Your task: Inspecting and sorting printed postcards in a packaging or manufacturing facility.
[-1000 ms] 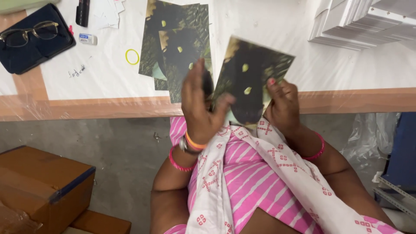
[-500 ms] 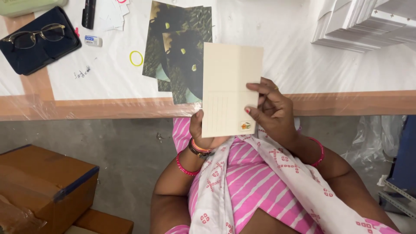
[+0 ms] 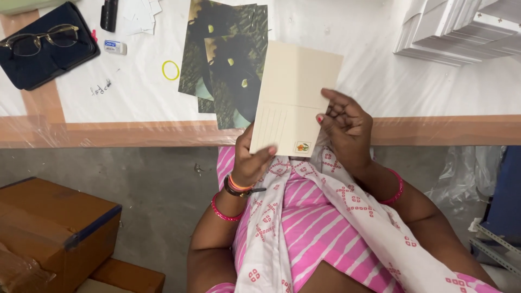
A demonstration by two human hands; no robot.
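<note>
Both hands hold up a cream, rectangular postcard with its blank back toward the camera, above the near edge of the white-covered table. The left hand grips the card's lower left corner, thumb pressed on the face and the other fingers hidden behind it. The right hand touches the card's right edge with its fingers curled close together; whether they actually pinch the card is hard to tell from this angle. A small coloured emblem sits near the card's bottom edge, beside faint ruled lines.

Just behind the card, a loose stack of dark green printed cards lies flat on the table, partly overlapped by it in the view. A yellow rubber band rests to their left. Further left, a pair of thin-rimmed glasses lies on a dark blue pouch, with a small white eraser nearby. Stacks of white card sheets fill the far right corner. A brown cardboard box stands on the floor to the left.
</note>
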